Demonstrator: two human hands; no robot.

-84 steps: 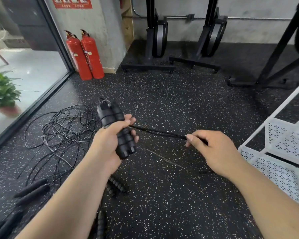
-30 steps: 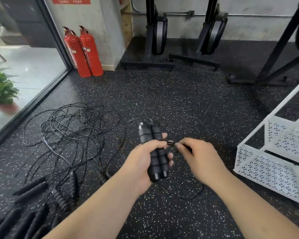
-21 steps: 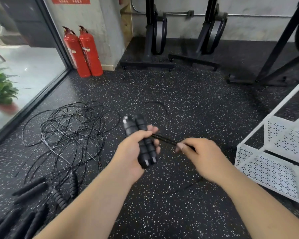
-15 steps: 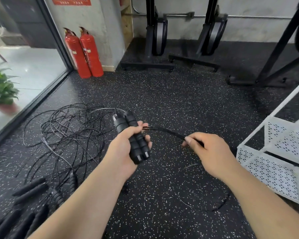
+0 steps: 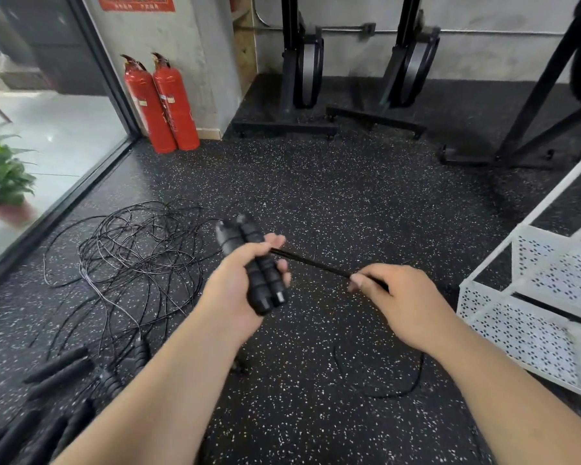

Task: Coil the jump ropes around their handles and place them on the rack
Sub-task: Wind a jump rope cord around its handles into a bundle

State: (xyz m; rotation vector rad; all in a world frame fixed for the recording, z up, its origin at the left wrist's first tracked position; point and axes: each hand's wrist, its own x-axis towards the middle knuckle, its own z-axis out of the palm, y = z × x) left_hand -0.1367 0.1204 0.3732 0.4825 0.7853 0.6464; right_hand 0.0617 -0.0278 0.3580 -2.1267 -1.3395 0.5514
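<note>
Winding cord onto paired handles (image 5: 252, 260), gripped at centre in curled fingers of left hand (image 5: 239, 290). Pinching taut cord (image 5: 312, 263) with right hand (image 5: 399, 303) at 3 o'clock. Slack loop (image 5: 383, 391) on floor at 6 o'clock, likely unwound. Tangled ropes (image 5: 138, 253) at 9 o'clock, uncoiled. Placing on rack (image 5: 517, 333), far 3 o'clock, not yet done.

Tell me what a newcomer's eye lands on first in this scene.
Dead centre, the left grip clutches a pair of black jump-rope handles while the right grip pinches the rope stretched taut between them. To the left a tangle of black ropes sprawls on the speckled floor, and two red fire extinguishers stand at the back left. A white perforated rack sits at the right edge.
</note>
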